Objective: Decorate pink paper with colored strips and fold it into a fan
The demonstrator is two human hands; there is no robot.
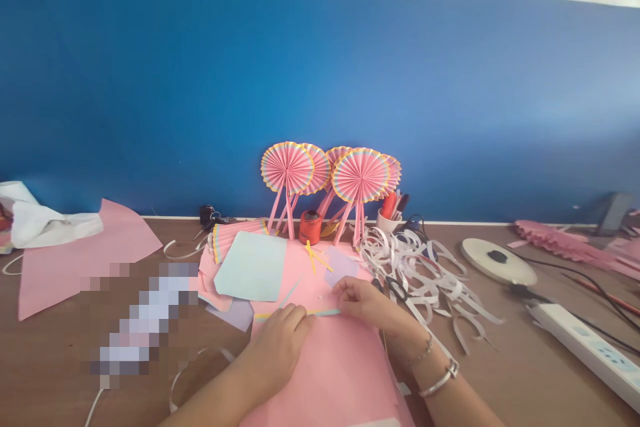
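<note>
Bracing near-centre pink sheet (345, 367) on tabletop (500, 347) with curled left hand (286, 333), likely against slipping; touching blue strip (327, 312) at far edge with right hand (367, 303). Can't confirm grip in either.

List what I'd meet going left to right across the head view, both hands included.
Left-side pink sheet, black keys, left hand, right hand, round cream disc, white power strip.
</note>
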